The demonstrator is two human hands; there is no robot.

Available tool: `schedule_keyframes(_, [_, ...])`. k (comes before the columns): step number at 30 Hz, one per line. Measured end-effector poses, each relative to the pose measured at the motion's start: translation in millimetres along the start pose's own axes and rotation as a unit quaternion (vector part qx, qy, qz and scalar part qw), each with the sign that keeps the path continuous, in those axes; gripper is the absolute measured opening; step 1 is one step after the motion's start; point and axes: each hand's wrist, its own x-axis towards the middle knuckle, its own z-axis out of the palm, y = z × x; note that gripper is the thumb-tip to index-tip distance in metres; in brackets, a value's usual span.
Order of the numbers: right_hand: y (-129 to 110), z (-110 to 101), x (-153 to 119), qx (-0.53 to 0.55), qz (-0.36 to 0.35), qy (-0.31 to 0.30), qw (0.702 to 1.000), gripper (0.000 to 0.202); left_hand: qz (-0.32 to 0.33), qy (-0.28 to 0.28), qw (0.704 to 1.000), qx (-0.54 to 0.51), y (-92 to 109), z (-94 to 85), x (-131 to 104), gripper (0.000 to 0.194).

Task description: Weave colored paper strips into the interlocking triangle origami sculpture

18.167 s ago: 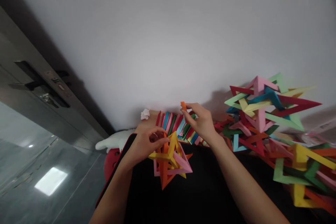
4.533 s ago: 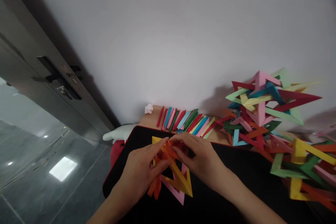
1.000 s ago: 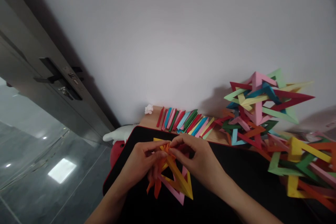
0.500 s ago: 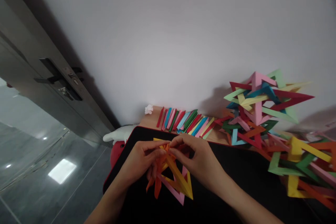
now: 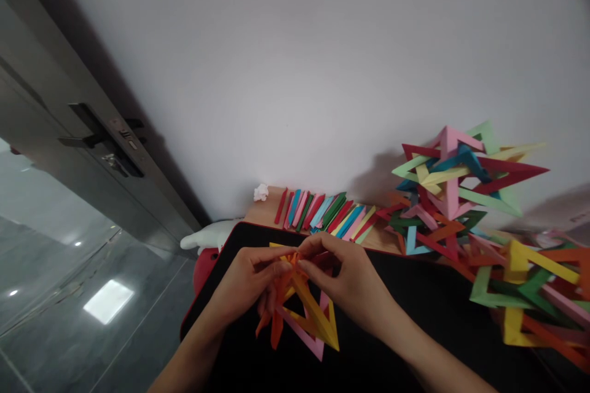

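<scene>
A paper model of folded yellow, orange and pink strips [image 5: 318, 319] is held between both hands over the black mat [image 5: 396, 295]. My left hand [image 5: 251, 282] pinches its orange part near the top, with orange ends hanging below the fingers. My right hand [image 5: 343, 273] has its thumb and forefinger closed on the same orange spot, right beside the left fingertips. The yellow and pink pieces form open triangles that point down and to the right. The fingers hide the pinched joint.
Folded coloured strips [image 5: 322, 212] lie in a row on the wooden surface [image 5: 265, 215] by the wall, beside crumpled white paper [image 5: 260, 192]. Finished paper stars [image 5: 454, 172] stand at the right, more [image 5: 530, 295] in front. A door [image 5: 92, 135] is at the left.
</scene>
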Motion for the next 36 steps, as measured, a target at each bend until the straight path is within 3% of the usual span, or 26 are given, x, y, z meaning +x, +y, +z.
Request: schedule_keyframes(36, [-11.1, -3.3, 3.8, 0.054, 0.077, -0.043, 0.995, 0.008, -0.013, 0.014, 1.0, -0.006, 0.5, 3.5, -1.3, 0.037])
